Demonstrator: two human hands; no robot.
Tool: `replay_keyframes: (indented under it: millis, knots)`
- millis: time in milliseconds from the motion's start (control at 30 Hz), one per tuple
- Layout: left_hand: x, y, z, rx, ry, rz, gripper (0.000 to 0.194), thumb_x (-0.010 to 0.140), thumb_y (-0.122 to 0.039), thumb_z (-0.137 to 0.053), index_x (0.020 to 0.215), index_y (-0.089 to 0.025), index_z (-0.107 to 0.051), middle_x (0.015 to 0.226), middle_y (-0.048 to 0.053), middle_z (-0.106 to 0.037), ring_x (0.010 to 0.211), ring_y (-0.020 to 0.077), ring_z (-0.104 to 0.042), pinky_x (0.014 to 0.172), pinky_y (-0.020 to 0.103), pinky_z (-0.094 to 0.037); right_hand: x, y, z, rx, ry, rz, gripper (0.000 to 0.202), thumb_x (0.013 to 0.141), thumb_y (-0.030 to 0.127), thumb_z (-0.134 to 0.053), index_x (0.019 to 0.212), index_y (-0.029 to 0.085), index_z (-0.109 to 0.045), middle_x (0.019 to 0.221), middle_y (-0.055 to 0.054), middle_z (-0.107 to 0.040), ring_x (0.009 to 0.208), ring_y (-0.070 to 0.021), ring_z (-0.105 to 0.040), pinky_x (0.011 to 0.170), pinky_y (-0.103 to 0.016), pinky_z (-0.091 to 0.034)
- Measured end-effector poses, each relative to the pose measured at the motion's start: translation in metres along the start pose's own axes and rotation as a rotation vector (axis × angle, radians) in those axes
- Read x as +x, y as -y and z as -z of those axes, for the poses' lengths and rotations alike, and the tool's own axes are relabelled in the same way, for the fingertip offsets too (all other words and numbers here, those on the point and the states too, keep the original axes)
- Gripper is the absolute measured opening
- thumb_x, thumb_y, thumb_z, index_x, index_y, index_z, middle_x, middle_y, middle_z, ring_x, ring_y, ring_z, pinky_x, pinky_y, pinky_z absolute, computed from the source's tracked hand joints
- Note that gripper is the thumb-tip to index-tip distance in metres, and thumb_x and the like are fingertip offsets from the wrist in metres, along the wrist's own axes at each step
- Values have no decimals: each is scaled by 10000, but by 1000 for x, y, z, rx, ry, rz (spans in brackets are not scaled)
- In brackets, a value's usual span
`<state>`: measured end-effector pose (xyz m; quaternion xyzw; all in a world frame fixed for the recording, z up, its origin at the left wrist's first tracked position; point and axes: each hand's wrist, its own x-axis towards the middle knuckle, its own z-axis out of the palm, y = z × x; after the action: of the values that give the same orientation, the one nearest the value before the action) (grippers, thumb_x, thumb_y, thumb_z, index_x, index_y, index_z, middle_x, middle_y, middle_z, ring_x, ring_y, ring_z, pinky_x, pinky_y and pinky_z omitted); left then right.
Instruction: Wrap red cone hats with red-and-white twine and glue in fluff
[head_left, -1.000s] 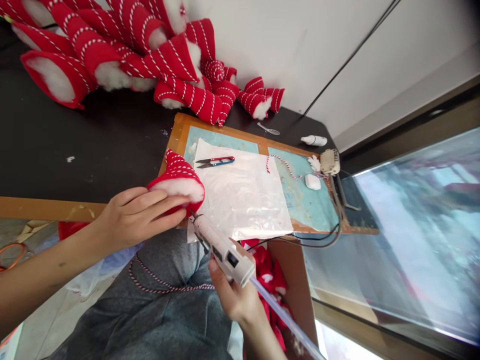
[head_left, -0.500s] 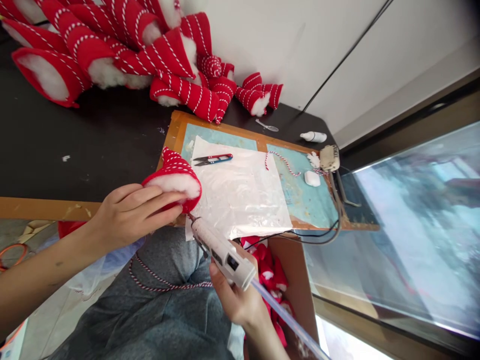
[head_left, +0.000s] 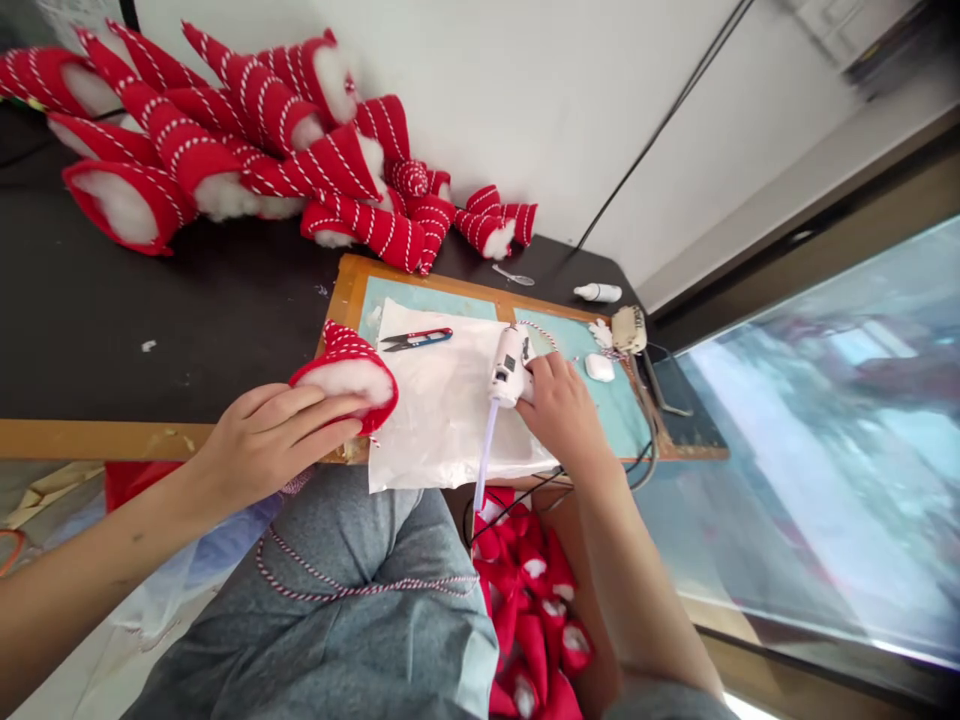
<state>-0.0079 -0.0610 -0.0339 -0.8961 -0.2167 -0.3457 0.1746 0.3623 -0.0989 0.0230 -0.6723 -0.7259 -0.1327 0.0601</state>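
Note:
My left hand (head_left: pixel 274 435) is closed around a red felt cone (head_left: pixel 384 392) at the table's front edge; its open end shows white stuffing, and a short end of striped cord sticks out at its lower rim. My right hand (head_left: pixel 559 400) grips a white glue gun (head_left: pixel 510 362) over the right part of a white plastic sheet (head_left: pixel 435 400). A clear glue stick (head_left: pixel 486 455) juts from the gun's rear toward me. Small snips (head_left: pixel 417 340) lie on the sheet between the hands. Red-and-white cord (head_left: pixel 345 590) runs across my lap.
Stuffed red cones (head_left: pixel 255 130) are heaped along the wall at the back left. A white bottle (head_left: pixel 598 292), a plastic spoon (head_left: pixel 514 276), a white block (head_left: pixel 599 367) and a power socket (head_left: pixel 628 330) with cables lie toward the right. Below the table, a box holds red pieces (head_left: pixel 525 610).
My right hand has moved the glue gun from the cone's lower rim up and right, over the sheet. My left hand still holds the cone. The camera view has shifted slightly.

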Motion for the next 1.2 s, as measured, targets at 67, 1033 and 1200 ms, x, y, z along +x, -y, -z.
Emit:
replay_keyframes:
  millis: [67, 1033, 1200]
  knots:
    - [-1, 0, 0, -4, 4, 4, 300, 1050, -82, -634, 1255, -291, -702, 1332, -63, -807, 1151, 174, -706, 1093, 343, -488, 18, -9, -10, 19, 63, 21, 216, 875, 155, -570, 1091, 162, -590, 1114, -184, -662, 1034, -351, -632, 904, -464, -517]
    - [5, -4, -5, 42, -38, 24, 188, 1117, -142, -559, 1234, -216, -685, 1217, -2, -846, 1110, 174, -697, 997, 339, -484, -41, 159, -5, 386, -528, 172, 84, 1061, 175, -676, 1076, 239, -728, 989, 16, -819, 1008, -226, -636, 1108, -409, -359]
    - [4, -3, -7, 9, -59, 10, 240, 1102, -122, -553, 1263, -208, -709, 1224, 14, -841, 1158, 174, -677, 1048, 325, -461, -28, 155, -1, 321, -555, 275, 94, 1072, 198, -664, 1025, 231, -739, 1010, -19, -787, 1054, -226, -614, 1108, -394, -398]
